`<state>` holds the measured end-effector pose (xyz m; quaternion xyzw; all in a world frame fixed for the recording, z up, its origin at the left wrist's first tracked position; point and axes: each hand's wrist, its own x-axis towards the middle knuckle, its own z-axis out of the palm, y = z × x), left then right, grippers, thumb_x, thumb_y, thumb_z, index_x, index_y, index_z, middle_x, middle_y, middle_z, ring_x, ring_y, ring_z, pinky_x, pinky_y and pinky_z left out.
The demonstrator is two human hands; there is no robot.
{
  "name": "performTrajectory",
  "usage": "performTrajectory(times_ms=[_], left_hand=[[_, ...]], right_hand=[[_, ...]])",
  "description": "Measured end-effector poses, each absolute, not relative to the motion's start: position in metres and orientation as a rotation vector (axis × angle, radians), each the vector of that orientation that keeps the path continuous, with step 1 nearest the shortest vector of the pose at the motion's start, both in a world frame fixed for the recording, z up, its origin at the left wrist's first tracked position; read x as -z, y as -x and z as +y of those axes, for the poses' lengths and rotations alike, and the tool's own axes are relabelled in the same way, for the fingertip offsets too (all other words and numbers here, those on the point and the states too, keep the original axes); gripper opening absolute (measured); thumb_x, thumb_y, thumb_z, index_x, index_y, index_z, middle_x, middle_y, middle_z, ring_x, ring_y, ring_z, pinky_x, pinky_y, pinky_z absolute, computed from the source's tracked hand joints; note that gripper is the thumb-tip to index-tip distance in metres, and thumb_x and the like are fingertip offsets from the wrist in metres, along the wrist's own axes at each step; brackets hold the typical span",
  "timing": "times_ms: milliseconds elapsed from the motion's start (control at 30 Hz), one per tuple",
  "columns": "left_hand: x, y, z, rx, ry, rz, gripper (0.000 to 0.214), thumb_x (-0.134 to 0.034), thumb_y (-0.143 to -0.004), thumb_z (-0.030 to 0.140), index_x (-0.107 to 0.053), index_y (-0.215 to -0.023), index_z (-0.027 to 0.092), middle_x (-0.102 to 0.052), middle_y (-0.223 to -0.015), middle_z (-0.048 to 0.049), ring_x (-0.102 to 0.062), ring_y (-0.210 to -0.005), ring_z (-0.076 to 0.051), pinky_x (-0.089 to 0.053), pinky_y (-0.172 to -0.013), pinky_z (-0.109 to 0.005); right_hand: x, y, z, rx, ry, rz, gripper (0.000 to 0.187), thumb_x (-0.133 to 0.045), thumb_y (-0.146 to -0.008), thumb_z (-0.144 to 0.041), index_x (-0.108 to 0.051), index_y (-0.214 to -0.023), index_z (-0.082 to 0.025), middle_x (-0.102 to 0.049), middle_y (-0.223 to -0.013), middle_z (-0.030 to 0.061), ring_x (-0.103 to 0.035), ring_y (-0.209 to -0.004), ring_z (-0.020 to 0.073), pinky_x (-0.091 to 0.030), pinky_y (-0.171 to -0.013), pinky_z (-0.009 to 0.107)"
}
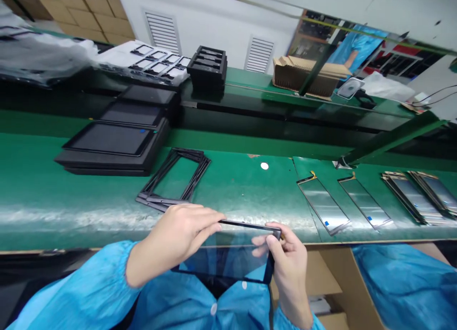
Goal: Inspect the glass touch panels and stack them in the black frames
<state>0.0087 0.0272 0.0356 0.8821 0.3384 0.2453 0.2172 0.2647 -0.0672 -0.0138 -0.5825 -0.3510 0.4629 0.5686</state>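
Observation:
A clear glass panel with a black border (232,258) is held tilted in front of my chest, at the bench's front edge. My left hand (182,232) has its fingers closed together on the panel's upper left edge. On the opposite side, my right hand (289,256) pinches the right edge, thumb in front, with fingers showing through the glass. Just beyond my left hand lies a loose pile of thin black frames (146,196) on the green bench (243,192). Two glass panels with orange flex tails (323,204) lie flat to the right.
Dark screens (110,137) rest on black foam trays (107,165) at left. Stacked panels (407,196) lie far right. Black trays (207,73) and cardboard dividers (307,77) stand on the shelf. A green post (392,137) rises at right. Another person's blue sleeve (403,277) is beside a cardboard box (357,287).

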Motion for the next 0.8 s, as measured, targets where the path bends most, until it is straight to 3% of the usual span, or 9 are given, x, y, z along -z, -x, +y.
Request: performTrajectory(times_ms=[133,233,333,400,433,533,633,700,800], left_hand=[[-0.031,-0.006,0.029,-0.661,-2.420,0.921,0.028,-0.058,-0.107,0.030,-0.084,-0.117,0.025,-0.086,-0.103,-0.0058,-0.083,-0.090,-0.024,-0.063,-0.083,-0.032],[-0.034,0.001,0.030,-0.755,-2.249,1.021,0.029,-0.068,-0.102,0.035,-0.080,-0.128,0.030,-0.082,-0.127,-0.0067,-0.077,-0.117,-0.028,-0.059,-0.105,-0.039],[-0.030,0.000,0.018,-1.137,-1.699,1.090,0.062,-0.072,-0.098,0.053,-0.057,-0.155,0.034,-0.060,-0.159,-0.0119,-0.061,-0.141,-0.035,-0.053,-0.115,-0.049],[-0.019,-0.007,0.003,-1.267,-1.322,0.952,0.077,-0.071,-0.096,0.061,-0.046,-0.162,0.031,-0.058,-0.160,-0.0176,-0.065,-0.137,-0.038,-0.060,-0.107,-0.051],[-0.014,-0.011,-0.004,-1.271,-1.202,0.906,0.077,-0.073,-0.094,0.060,-0.048,-0.160,0.029,-0.062,-0.155,-0.0201,-0.068,-0.132,-0.040,-0.063,-0.101,-0.051],[-0.005,-0.005,-0.011,-1.365,-1.083,1.081,0.051,-0.071,-0.099,0.045,-0.061,-0.144,0.024,-0.076,-0.135,-0.0188,-0.079,-0.113,-0.037,-0.069,-0.088,-0.049],[-0.018,0.045,0.020,-1.560,-1.445,1.447,0.033,-0.065,-0.100,0.030,-0.071,-0.131,0.022,-0.079,-0.131,-0.0116,-0.079,-0.114,-0.033,-0.063,-0.104,-0.051],[-0.031,0.094,0.060,-1.382,-1.944,1.673,0.041,-0.057,-0.095,0.020,-0.076,-0.131,0.021,-0.073,-0.144,-0.0075,-0.068,-0.134,-0.031,-0.049,-0.121,-0.049],[-0.040,0.158,0.124,-0.943,-2.285,2.006,0.058,-0.043,-0.087,0.010,-0.077,-0.133,0.018,-0.069,-0.149,-0.0047,-0.060,-0.144,-0.025,-0.041,-0.127,-0.043]], right_hand=[[0.017,-0.264,-0.067,-1.095,1.371,-0.784,0.034,-0.082,-0.090,-0.048,-0.074,-0.105,-0.018,-0.084,-0.076,0.0100,-0.078,-0.053,0.0242,-0.065,-0.056,0.031],[0.026,-0.267,-0.062,-1.116,1.358,-0.706,0.038,-0.085,-0.087,-0.046,-0.073,-0.110,-0.018,-0.083,-0.075,0.0088,-0.078,-0.054,0.0230,-0.064,-0.056,0.029],[0.036,-0.262,-0.049,-1.088,1.235,-0.529,0.040,-0.085,-0.087,-0.044,-0.069,-0.117,-0.023,-0.084,-0.079,0.0044,-0.078,-0.055,0.0201,-0.062,-0.055,0.026],[0.040,-0.248,-0.036,-1.103,1.107,-0.457,0.039,-0.083,-0.090,-0.044,-0.066,-0.121,-0.028,-0.084,-0.083,0.0010,-0.078,-0.058,0.0176,-0.063,-0.060,0.026],[0.041,-0.239,-0.030,-1.137,1.054,-0.461,0.039,-0.082,-0.091,-0.046,-0.065,-0.123,-0.030,-0.084,-0.086,0.0007,-0.079,-0.061,0.0179,-0.064,-0.064,0.028],[0.043,-0.215,-0.014,-1.262,0.971,-0.603,0.049,-0.078,-0.094,-0.051,-0.063,-0.135,-0.030,-0.085,-0.106,0.0089,-0.084,-0.091,0.0266,-0.067,-0.081,0.041],[0.048,-0.212,-0.009,-1.230,1.007,-0.768,0.058,-0.074,-0.097,-0.051,-0.058,-0.149,-0.030,-0.076,-0.137,0.0155,-0.073,-0.126,0.0337,-0.061,-0.102,0.053],[0.053,-0.222,-0.012,-1.161,1.060,-0.830,0.056,-0.073,-0.098,-0.048,-0.060,-0.149,-0.030,-0.073,-0.142,0.0146,-0.069,-0.132,0.0341,-0.057,-0.108,0.056],[0.065,-0.241,-0.017,-1.076,1.148,-0.865,0.050,-0.072,-0.098,-0.048,-0.067,-0.143,-0.027,-0.072,-0.143,0.0136,-0.068,-0.134,0.0338,-0.055,-0.112,0.054]])
